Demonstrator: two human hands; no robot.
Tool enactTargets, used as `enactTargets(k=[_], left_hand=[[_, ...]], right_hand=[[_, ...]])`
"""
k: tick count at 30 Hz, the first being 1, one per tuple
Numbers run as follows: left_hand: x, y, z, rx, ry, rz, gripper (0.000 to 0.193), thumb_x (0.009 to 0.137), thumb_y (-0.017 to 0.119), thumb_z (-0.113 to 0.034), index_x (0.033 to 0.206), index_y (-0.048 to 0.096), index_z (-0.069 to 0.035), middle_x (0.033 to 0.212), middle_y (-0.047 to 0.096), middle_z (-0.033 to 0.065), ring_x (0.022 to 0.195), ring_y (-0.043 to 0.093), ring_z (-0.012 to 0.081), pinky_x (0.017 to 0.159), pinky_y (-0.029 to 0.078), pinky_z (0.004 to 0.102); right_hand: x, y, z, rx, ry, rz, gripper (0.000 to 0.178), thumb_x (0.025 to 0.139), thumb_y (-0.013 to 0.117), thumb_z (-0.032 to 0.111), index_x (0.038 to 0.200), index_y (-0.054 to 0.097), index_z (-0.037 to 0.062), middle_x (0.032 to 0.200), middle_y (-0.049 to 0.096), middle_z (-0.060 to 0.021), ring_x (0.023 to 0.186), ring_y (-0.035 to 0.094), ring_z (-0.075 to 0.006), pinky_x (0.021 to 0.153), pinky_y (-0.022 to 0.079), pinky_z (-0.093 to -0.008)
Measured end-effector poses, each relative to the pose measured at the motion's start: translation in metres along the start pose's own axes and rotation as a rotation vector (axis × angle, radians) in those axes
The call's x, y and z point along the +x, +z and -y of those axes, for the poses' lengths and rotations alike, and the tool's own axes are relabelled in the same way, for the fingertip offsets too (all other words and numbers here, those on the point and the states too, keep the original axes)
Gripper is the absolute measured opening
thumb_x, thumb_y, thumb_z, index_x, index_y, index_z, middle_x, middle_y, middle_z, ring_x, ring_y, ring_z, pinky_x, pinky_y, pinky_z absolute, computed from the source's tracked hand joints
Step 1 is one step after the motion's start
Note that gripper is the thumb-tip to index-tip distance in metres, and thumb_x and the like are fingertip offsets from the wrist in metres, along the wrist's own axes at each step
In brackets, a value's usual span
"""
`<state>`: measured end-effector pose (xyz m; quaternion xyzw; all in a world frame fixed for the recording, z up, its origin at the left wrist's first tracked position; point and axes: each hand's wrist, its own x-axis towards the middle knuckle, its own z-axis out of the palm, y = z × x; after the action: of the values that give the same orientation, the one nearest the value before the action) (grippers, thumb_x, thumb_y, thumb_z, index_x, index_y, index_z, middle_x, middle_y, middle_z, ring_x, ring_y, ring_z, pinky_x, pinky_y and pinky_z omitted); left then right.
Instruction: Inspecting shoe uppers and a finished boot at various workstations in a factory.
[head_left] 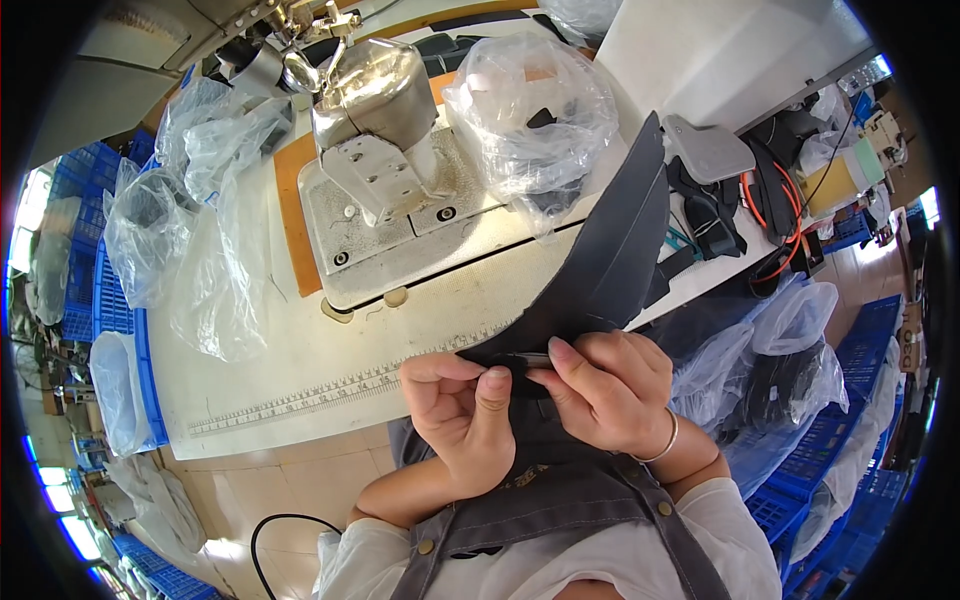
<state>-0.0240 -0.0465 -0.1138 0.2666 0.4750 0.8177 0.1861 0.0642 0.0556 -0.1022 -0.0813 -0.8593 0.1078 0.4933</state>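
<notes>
While the desk (440,312) spreads ahead, carrying a metal machine (375,130), the dark panel (610,240) slants up past its near edge. At the panel's lower end, the left hand (455,415) pinches the edge; the right hand (615,395) closes narrowly on a slim silvery piece (528,360). Edge work seems underway, likely calling next for steady fingertips.
</notes>
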Motion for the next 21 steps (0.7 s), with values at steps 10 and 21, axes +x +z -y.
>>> enactTargets(k=[10,21], left_hand=[[0.004,-0.004,-0.009,0.215,0.022,0.140,0.027,0.089,0.052,-0.003,0.106,0.032,-0.005,0.086,0.052,0.0058,0.076,0.047,0.0081,0.069,0.037,0.0190],[0.015,-0.017,-0.008,0.414,0.218,0.344,0.040,0.085,0.052,0.008,0.117,0.027,0.005,0.097,0.053,0.0198,0.079,0.060,0.0208,0.075,0.047,0.0267]], right_hand=[[0.000,-0.012,-0.005,-0.072,-0.034,0.049,0.039,0.064,0.078,0.015,0.099,0.062,0.0058,0.067,0.051,-0.0017,0.047,0.046,-0.0123,0.039,0.033,-0.0221],[0.011,-0.025,-0.014,-0.092,-0.157,0.126,0.033,0.066,0.077,0.019,0.094,0.063,0.0074,0.071,0.052,-0.0018,0.047,0.043,-0.0101,0.038,0.029,-0.0216]])
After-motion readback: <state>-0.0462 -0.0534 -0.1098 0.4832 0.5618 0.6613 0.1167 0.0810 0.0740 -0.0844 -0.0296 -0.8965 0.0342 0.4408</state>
